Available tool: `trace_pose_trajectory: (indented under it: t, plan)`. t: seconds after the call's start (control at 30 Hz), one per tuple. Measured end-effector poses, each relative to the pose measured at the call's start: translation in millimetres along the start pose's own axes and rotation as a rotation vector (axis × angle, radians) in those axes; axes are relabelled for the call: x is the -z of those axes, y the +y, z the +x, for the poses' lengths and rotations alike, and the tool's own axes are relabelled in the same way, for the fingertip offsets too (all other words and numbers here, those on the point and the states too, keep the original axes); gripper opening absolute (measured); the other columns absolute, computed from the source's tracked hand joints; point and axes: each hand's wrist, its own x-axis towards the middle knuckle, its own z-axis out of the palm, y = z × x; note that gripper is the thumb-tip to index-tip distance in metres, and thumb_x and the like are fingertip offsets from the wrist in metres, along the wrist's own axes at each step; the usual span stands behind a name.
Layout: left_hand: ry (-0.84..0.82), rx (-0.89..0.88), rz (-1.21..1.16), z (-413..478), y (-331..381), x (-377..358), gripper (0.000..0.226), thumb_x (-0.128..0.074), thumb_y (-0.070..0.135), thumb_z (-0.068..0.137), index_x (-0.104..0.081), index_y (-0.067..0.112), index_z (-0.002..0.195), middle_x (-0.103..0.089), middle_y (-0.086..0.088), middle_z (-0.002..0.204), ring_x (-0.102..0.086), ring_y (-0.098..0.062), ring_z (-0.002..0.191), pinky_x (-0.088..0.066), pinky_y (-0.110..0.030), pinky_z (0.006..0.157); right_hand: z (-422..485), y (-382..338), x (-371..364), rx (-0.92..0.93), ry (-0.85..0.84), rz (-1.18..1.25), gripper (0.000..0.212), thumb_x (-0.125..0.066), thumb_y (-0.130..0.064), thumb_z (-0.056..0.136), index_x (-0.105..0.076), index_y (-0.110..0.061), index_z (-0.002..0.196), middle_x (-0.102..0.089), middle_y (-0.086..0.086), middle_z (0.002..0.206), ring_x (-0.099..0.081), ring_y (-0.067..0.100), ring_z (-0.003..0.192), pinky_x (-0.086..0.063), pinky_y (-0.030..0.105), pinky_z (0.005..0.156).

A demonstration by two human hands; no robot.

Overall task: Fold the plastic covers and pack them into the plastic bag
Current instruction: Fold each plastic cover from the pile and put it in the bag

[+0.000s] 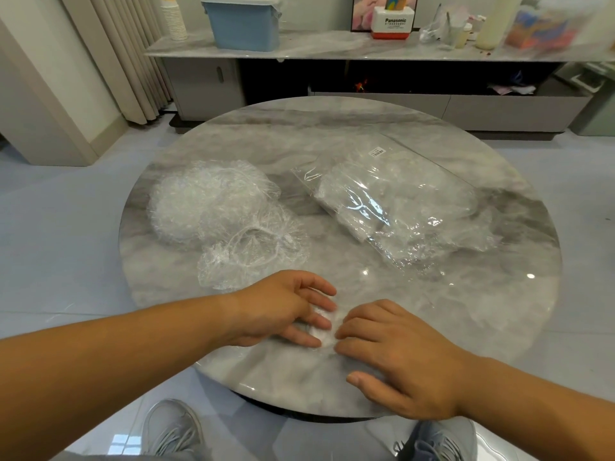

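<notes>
Grey marble round counter (332, 128) carries a small folded clear plastic cover (325, 331); my left hand (279, 311) and right hand (399, 357) press it down with relaxed, outstretched fingers.

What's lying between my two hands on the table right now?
A small bunched plastic cover, touched by both the left hand and the right hand, as the head view shows.

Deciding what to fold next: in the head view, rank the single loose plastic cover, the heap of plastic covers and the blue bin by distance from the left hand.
1. Loose plastic cover, just beyond the left hand.
2. Heap of plastic covers, farther back on the left.
3. Blue bin, on the far shelf.
</notes>
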Motion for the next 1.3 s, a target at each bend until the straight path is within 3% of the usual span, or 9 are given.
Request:
trace_pose_trajectory:
  t: [0.1, 0.23, 0.3, 0.43, 0.63, 0.83, 1.07, 1.17, 1.3]
  plan:
    - [0.060, -0.080, 0.122, 2.2, -1.6, 1.9, 0.032, -0.067, -0.006, 0.089, -0.067, 0.014, 0.114, -0.066, -0.016, 0.115, -0.073, -0.021, 0.086, -0.062, -0.038, 0.074, -1.1, -1.2, -3.5, -0.048, -0.003, 0.016, 0.037, -0.041, -0.048, 0.103, -0.066, -0.023, 0.114, -0.061, -0.007, 0.115, -0.056, 0.019, 0.103, -0.043, 0.036, 0.090]
    - [0.218, -0.334, 0.726, 10.3, 2.3, 8.4, 0.029, -0.082, 0.019, 0.082, -0.068, 0.029, 0.105, -0.066, 0.005, 0.105, -0.065, -0.006, 0.082, -0.053, -0.016, 0.077, 0.3, -2.4, -4.0, 0.006, 0.000, 0.070, 0.035, -0.047, -0.046, 0.102, -0.068, -0.019, 0.111, -0.063, -0.004, 0.115, -0.059, 0.019, 0.105, -0.045, 0.038, 0.093]
    - [0.172, -0.342, 0.882, 12.5, 5.6, 8.4, 0.036, -0.083, 0.026, 0.081, -0.067, 0.029, 0.112, -0.065, 0.011, 0.107, -0.063, -0.005, 0.091, -0.051, -0.018, 0.083, 1.0, -2.3, -2.7, 0.046, 0.006, 0.093, 0.035, -0.050, -0.043, 0.100, -0.069, -0.015, 0.110, -0.064, -0.001, 0.116, -0.059, 0.020, 0.108, -0.044, 0.038, 0.097]
    - [0.051, -0.242, 0.956, 14.0, 7.2, 4.9, 0.039, -0.083, 0.024, 0.080, -0.066, 0.024, 0.116, -0.069, 0.009, 0.098, -0.060, 0.000, 0.077, -0.051, -0.016, 0.078, -0.6, 1.4, -1.4, 0.131, -0.029, 0.129, 0.035, -0.058, -0.040, 0.095, -0.069, -0.013, 0.114, -0.065, 0.003, 0.122, -0.059, 0.021, 0.117, -0.033, 0.039, 0.116]
    - [0.059, -0.081, 0.767, 18.0, 1.8, 11.5, 0.030, -0.086, 0.021, 0.077, -0.071, 0.016, 0.102, -0.064, 0.011, 0.071, -0.059, -0.007, 0.065, -0.050, -0.021, 0.066, -0.1, 6.3, -1.2, 0.054, 0.109, 0.162, 0.035, -0.057, -0.040, 0.094, -0.069, -0.020, 0.121, -0.063, -0.006, 0.131, -0.045, 0.017, 0.140, -0.026, 0.050, 0.118]
    - [0.129, -0.088, 0.349, 20.5, 0.2, 19.2, 0.022, -0.086, 0.016, 0.079, -0.072, 0.008, 0.094, -0.063, 0.000, 0.073, -0.059, -0.015, 0.072, -0.050, -0.032, 0.074, 15.8, 5.4, 10.9, -0.531, 0.374, 0.774, 0.034, -0.057, -0.055, 0.085, -0.072, -0.044, 0.114, -0.047, -0.017, 0.145, -0.038, -0.007, 0.137, -0.030, 0.014, 0.110]
    - [0.007, -0.120, 0.138, 16.3, 4.6, 11.7, 0.014, -0.074, 0.005, 0.089, -0.062, 0.011, 0.086, -0.060, 0.005, 0.062, -0.056, -0.006, 0.055, -0.047, -0.019, 0.053, 30.0, 11.1, 11.9, -0.682, 0.373, 1.550, 0.046, -0.059, -0.045, 0.084, -0.074, -0.015, 0.116, -0.076, 0.003, 0.114, -0.069, 0.022, 0.113, -0.048, 0.041, 0.104]
    - [-0.066, -0.087, 0.178, 13.5, 1.6, 8.5, 0.019, -0.074, 0.006, 0.089, -0.062, -0.001, 0.101, -0.061, 0.000, 0.065, -0.058, -0.012, 0.060, -0.048, -0.025, 0.059, 33.7, 10.1, 13.8, -0.708, 0.391, 1.590, 0.054, -0.056, -0.047, 0.082, -0.072, -0.008, 0.116, -0.077, 0.004, 0.103, -0.073, 0.021, 0.100, -0.050, 0.037, 0.094]
    - [-0.075, -0.003, 0.103, 11.9, -2.7, 5.5, 0.035, -0.073, 0.005, 0.090, -0.058, -0.004, 0.121, -0.073, -0.013, 0.090, -0.072, -0.021, 0.077, -0.061, -0.032, 0.064, 32.3, 10.9, 16.4, -0.646, 0.495, 1.410, 0.048, -0.066, -0.050, 0.078, -0.080, -0.013, 0.105, -0.076, 0.007, 0.111, -0.069, 0.023, 0.109, -0.052, 0.039, 0.096]
